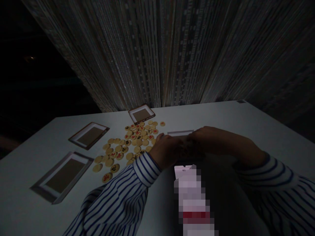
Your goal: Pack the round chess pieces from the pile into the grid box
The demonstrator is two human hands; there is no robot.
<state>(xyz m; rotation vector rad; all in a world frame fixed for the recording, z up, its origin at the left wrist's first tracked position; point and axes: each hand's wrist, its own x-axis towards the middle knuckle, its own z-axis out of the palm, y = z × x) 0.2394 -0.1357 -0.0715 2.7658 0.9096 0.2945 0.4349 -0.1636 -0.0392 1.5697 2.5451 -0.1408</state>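
In the dim head view, my left hand (pixel 166 149) and my right hand (pixel 200 139) come together near the middle of the white table. Both are closed around a pale-edged shallow box (pixel 180 133), of which only the far rim shows; its near side lies in dark shadow. Most of my fingers are hidden in the shadow. Just left of my left hand lies a loose heap of round Chinese chess pieces (pixel 139 137). Some show red or black characters, others lie blank side up.
Three shallow framed boxes with brown middles lie on the table (pixel 192 114): one at the back (pixel 142 114), one at the left (pixel 89 135), one nearer me (pixel 64 175). A bright phone-like screen (pixel 184 170), partly pixelated, is below my hands. A striped curtain (pixel 157 59) hangs behind.
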